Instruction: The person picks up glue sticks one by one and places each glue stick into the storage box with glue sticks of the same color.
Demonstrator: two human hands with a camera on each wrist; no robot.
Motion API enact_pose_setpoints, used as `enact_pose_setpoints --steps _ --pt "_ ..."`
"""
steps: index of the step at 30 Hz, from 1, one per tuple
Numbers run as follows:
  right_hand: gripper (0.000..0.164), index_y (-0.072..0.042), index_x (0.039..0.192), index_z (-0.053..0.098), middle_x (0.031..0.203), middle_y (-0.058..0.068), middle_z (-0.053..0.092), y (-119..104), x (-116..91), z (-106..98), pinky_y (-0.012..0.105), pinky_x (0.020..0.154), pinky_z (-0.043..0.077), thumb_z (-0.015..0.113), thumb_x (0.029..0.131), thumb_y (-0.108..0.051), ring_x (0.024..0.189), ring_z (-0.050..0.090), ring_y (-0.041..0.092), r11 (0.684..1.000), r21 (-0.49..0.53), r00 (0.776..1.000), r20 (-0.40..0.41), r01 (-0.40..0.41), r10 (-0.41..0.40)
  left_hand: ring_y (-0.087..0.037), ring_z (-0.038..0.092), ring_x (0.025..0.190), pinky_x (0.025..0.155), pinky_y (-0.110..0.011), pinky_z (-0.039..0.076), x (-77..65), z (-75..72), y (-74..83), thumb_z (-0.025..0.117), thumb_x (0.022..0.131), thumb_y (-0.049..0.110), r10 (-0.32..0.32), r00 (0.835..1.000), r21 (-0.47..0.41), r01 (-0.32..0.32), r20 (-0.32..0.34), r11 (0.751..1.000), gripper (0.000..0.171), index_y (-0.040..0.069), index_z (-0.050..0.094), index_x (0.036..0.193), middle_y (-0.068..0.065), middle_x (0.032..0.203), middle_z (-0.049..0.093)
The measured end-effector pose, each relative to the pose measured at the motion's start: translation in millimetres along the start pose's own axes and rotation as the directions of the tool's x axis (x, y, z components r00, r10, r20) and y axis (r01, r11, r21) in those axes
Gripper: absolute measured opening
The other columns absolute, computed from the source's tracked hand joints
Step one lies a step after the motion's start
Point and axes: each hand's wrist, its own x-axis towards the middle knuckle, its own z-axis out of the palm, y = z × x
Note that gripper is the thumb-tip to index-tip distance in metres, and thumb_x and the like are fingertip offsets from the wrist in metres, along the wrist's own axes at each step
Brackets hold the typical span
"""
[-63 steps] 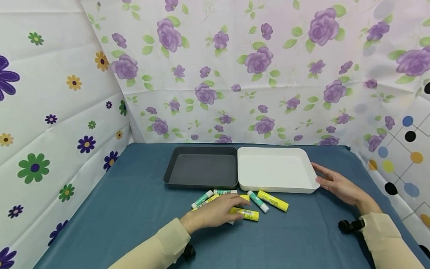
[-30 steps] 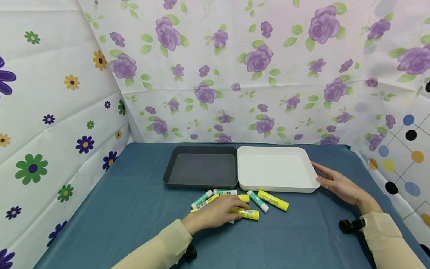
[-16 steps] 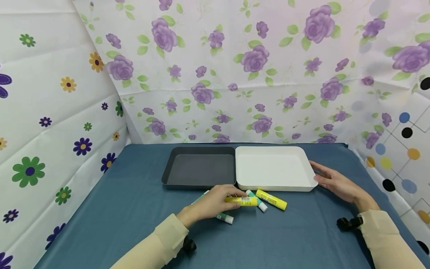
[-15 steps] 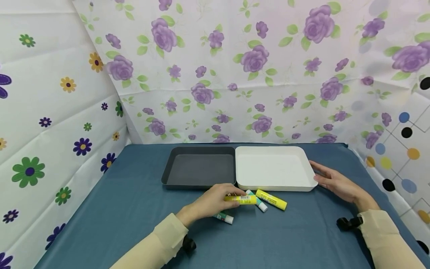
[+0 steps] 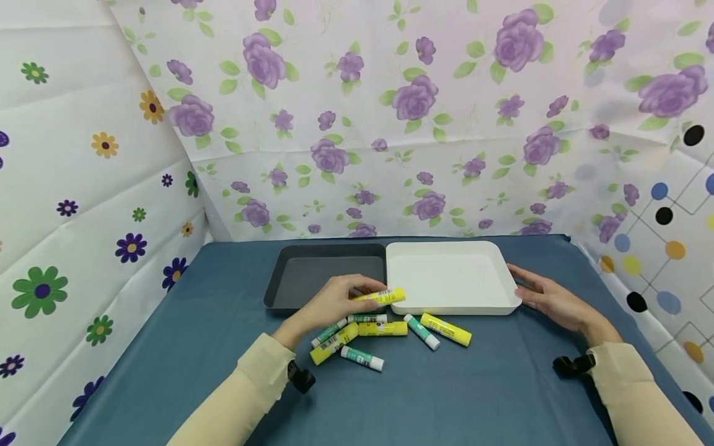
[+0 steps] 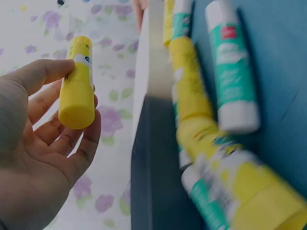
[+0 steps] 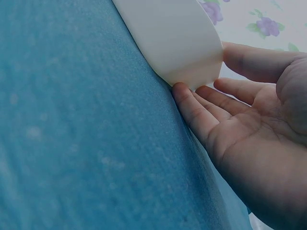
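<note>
My left hand (image 5: 329,303) holds a yellow glue stick (image 5: 385,296) between thumb and fingers, raised at the front edge where the two trays meet. In the left wrist view the glue stick (image 6: 76,88) stands out from the thumb and fingertips. To the right, my right hand (image 5: 558,303) rests its fairly straight fingers against the right end of the white tray (image 5: 452,308). The right wrist view shows the fingertips (image 7: 182,91) at the tray's lower corner. Beside the white tray lies a dark grey tray (image 5: 279,291), partly covered by the left hand.
In front of the trays lie several glue sticks: yellow ones (image 5: 446,329) and green ones with white caps (image 5: 362,358). A blue cloth (image 5: 446,402) covers the table. Flowered sheets (image 5: 357,124) hang behind and at the left side.
The left hand has taken the yellow glue stick from the group and lifted it up toward the trays, uncovering the others. The right hand has stayed at the white tray.
</note>
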Motion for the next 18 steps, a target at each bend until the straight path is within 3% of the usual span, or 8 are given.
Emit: enact_pose_setpoints --steps 6,18 --pt "0.077 -0.008 0.168 0.001 0.173 0.020 -0.006 0 0 -1 0.008 0.094 0.042 0.051 0.112 -0.022 0.155 -0.002 0.049 1.000 0.006 1.000 -0.001 0.009 -0.009 -0.021 0.068 0.110 0.091 -0.038 0.058 4.9 -26.8 -6.1 0.069 0.103 0.026 -0.067 0.997 -0.011 0.067 -0.036 0.998 0.040 0.016 0.066 0.141 -0.005 0.126 0.069" --pt "0.075 -0.010 0.169 0.001 0.173 0.019 -0.006 1 0 1 0.009 0.094 0.042 0.050 0.112 -0.021 0.155 -0.002 0.049 1.000 0.016 1.000 0.006 0.002 -0.003 -0.024 0.063 0.117 0.099 -0.047 0.053 3.3 -65.5 -21.4 0.069 0.103 0.028 -0.206 0.978 0.030 0.207 -0.045 0.978 0.038 0.018 0.068 0.140 -0.005 0.132 0.067"
